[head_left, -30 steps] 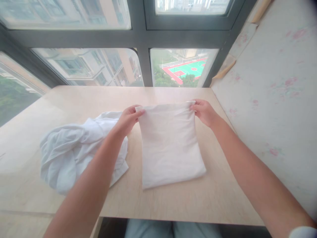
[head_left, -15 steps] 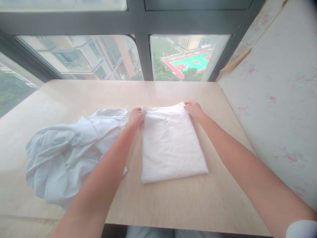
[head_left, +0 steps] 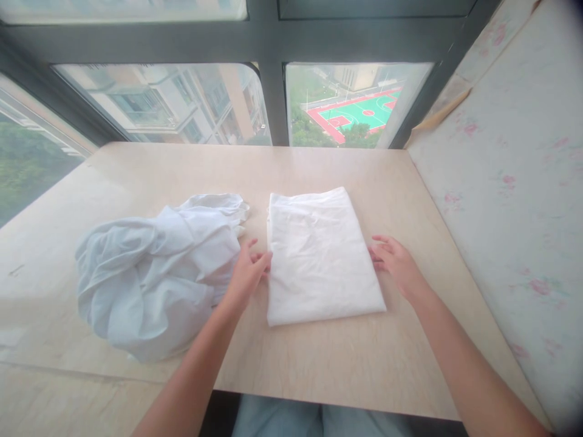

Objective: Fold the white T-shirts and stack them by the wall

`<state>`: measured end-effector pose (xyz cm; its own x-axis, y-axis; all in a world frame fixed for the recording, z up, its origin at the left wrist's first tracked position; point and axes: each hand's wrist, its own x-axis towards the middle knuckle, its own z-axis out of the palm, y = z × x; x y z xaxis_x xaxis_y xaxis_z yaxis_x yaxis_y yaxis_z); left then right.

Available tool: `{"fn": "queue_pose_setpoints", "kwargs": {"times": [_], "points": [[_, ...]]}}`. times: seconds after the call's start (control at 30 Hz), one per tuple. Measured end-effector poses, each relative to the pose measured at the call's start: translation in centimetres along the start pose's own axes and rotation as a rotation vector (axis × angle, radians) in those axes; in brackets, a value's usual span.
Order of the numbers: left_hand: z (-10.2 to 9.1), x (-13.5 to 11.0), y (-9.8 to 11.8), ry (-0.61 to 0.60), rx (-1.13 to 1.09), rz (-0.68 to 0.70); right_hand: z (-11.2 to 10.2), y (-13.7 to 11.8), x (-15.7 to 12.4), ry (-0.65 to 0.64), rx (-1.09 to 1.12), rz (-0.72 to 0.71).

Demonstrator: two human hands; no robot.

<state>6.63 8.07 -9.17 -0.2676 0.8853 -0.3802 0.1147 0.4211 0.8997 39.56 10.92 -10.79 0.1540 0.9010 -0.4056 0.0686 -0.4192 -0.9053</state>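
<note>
A white folded cloth lies flat on the wooden surface, roughly square, with light wrinkles across its top. What kind of garment or linen it is, I cannot tell. At its left edge is my left hand, fingers apart, the thumb reaching the cloth's side. My right hand is open at the opposite edge, its fingertips at or just under the border. A crumpled pile of white fabric rests to the left, close beside my left hand and forearm.
The pale wooden surface runs up to a dark-framed window. A wall with floral paper bounds the right side, its covering peeling near the window. My legs are below the front edge.
Both hands have left the far corners of the folded cloth and come nearer along its sides, their fingers now spread. The view has shifted slightly to the left.
</note>
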Motion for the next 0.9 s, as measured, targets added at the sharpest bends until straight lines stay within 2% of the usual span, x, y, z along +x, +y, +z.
{"fn": "queue_pose_setpoints", "kwargs": {"times": [0.13,0.23,0.33,0.47,0.6,0.67,0.77,0.9], "points": [[-1.3,-4.9,-1.7,-0.193,0.064,-0.128,-1.6,2.5,-4.7,-0.052,-0.027,0.039],[-1.1,-7.0,-2.3,-0.184,0.111,-0.135,-1.7,3.3,-6.3,-0.035,-0.061,0.024],[-0.3,-7.6,-2.3,-0.198,0.062,-0.095,-1.0,3.2,-6.8,-0.04,-0.117,0.006],[0.1,-7.6,-1.9,-0.216,-0.006,-0.048,0.1,2.1,-7.0,-0.145,-0.128,-0.069],[-0.6,-8.9,-2.5,-0.14,-0.04,0.056,0.1,2.1,-7.7,-0.086,-0.036,-0.154],[-1.1,-9.8,-3.4,-0.122,-0.008,0.081,-0.1,2.8,-8.3,-0.064,-0.107,-0.164],[-1.6,-10.6,-5.0,-0.138,0.057,0.047,-0.4,4.3,-8.9,-0.042,-0.322,-0.149],[-2.1,-10.2,-6.0,-0.092,0.209,0.055,-0.4,5.0,-8.7,0.017,-0.471,-0.165]]}}
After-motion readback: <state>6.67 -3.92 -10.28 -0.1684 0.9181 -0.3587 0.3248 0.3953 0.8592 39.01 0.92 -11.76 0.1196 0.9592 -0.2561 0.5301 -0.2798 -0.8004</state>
